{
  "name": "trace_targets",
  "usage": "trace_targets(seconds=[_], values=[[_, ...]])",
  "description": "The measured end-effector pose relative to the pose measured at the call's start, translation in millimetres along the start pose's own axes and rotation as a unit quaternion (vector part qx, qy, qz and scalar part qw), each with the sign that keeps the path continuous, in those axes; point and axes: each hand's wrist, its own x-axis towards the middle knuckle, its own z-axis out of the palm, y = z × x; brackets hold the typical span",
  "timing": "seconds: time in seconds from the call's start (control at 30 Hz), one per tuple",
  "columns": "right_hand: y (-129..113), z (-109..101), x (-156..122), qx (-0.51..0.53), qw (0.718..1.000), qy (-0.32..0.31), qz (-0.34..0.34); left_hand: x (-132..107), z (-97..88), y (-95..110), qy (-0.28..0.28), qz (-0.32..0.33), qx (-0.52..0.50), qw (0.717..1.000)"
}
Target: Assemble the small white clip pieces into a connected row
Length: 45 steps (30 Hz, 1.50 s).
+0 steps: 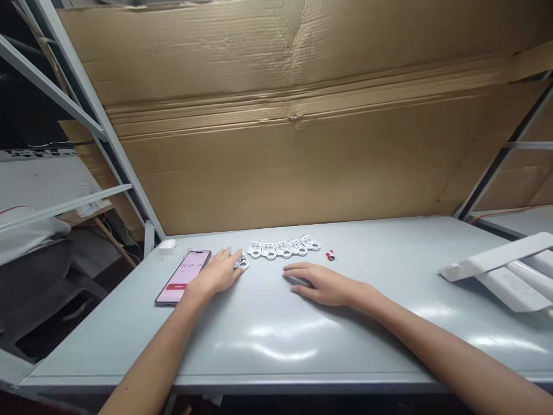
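Cardboard (302, 178) backs this whole workspace, creased across the middle, with a shiny pale grey tabletop (389, 248) running up to it and metal framing (108, 132) slanting up on the left. What's being handled is a little white part (242, 263) down on the table, half tucked under the left hand (219, 272). Fingers are past its far side and the thumb is by the near side, but honestly I can't tell from where I'm standing if it's actually pinched or just covered.

Right next to those fingertips, off to the right, there's a row of five white pieces (283, 249), side by side in a slightly rising line, ring ends mostly toward the person. The right hand (322, 282) sits on the near side of that row, palm down, nothing in it, thumb and fingers loosely apart. Just beyond its knuckles is a tiny bunch of red and black bits (330, 257).

On the other side of the left hand, partly under it, lies a phone (184, 278) with a pink screen showing digits and a red button. Past that, a small white object (167, 244), blurred out. Way over right of both hands: a folded white thing (501, 271) by the table's edge.
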Motion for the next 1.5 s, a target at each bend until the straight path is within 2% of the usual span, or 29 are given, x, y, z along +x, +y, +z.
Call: trace_targets(seconds=[0.13, 0.37, 0.5, 0.6, 0.8, 0.9, 1.13, 1.27, 1.33, 1.43, 1.5], values=[[0.7, 0.0, -0.4, 0.003, 1.000, -0.007, 0.013, 5.6, 6.3, 6.8, 0.075, -0.004, 0.035, 0.997], [0.9, 0.2, -1.2, 0.017, 1.000, -0.005, 0.016, 22.5, 21.3, -1.6, 0.091, 0.019, 0.011, 0.996], [-0.1, 0.3, -1.6, 0.012, 1.000, -0.002, 0.013, 26.7, 25.5, -3.6, 0.082, 0.042, -0.007, 0.996], [-1.4, -0.3, -1.8, 0.013, 1.000, -0.005, 0.016, 23.2, 23.7, -1.2, 0.077, 0.026, -0.030, 0.996], [-4.4, -1.1, -1.1, -0.001, 0.999, -0.024, 0.031, 10.5, 15.4, 12.2, -0.001, 0.017, -0.055, 0.998], [-5.4, -2.0, -0.6, 0.010, 0.999, -0.018, 0.031, 8.6, 12.7, 17.2, -0.021, 0.006, -0.061, 0.998], [-2.4, -0.8, -1.7, 0.000, 0.999, -0.020, 0.031, 9.3, 8.0, 12.9, -0.015, 0.038, -0.058, 0.997], [-1.1, 1.1, -1.6, -0.004, 1.000, -0.006, 0.014, 8.6, 10.2, 14.3, 0.024, 0.051, -0.056, 0.997], [2.8, 0.0, -0.8, -0.009, 1.000, 0.012, 0.007, 8.9, 13.3, 16.6, 0.050, 0.078, -0.059, 0.994], [17.5, -7.2, -1.2, -0.021, 0.997, 0.068, 0.015, 10.5, 18.2, 19.2, 0.073, 0.135, -0.073, 0.985], [31.7, -16.0, -4.2, -0.038, 0.991, 0.115, 0.056, 11.6, 19.6, 19.6, 0.084, 0.165, -0.077, 0.980]])
